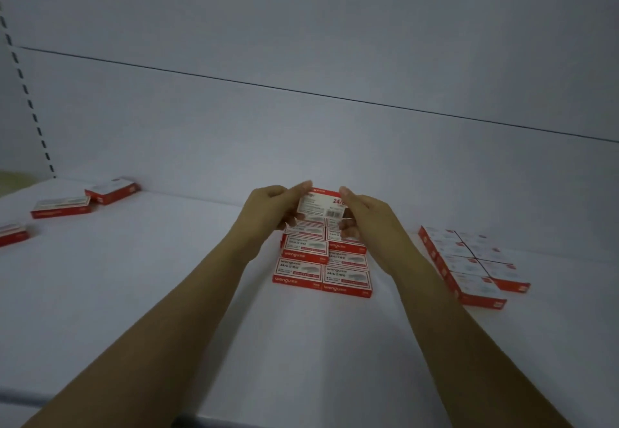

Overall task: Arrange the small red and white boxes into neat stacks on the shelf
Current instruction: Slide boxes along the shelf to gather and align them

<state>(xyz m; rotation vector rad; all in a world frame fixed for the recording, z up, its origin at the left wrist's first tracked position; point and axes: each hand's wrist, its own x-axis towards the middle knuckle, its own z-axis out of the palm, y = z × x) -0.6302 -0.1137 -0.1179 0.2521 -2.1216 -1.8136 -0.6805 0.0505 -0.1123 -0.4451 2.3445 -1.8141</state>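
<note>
Both hands hold one small red and white box (322,206) upright, its barcode side facing me, above the far end of a block of boxes. My left hand (275,207) grips its left edge, and my right hand (365,216) grips its right edge. Beneath it, the middle block of boxes (322,265) lies flat in two columns on the white shelf (167,267). A second neat block of boxes (469,262) lies to the right. Three loose boxes lie at the far left: one (112,190) near the back wall, one (62,207) beside it, and one (12,233) at the frame edge.
The shelf's back wall (301,146) rises just behind the boxes, with a slotted upright (30,102) at the left. The shelf's front edge (100,404) runs under my forearms.
</note>
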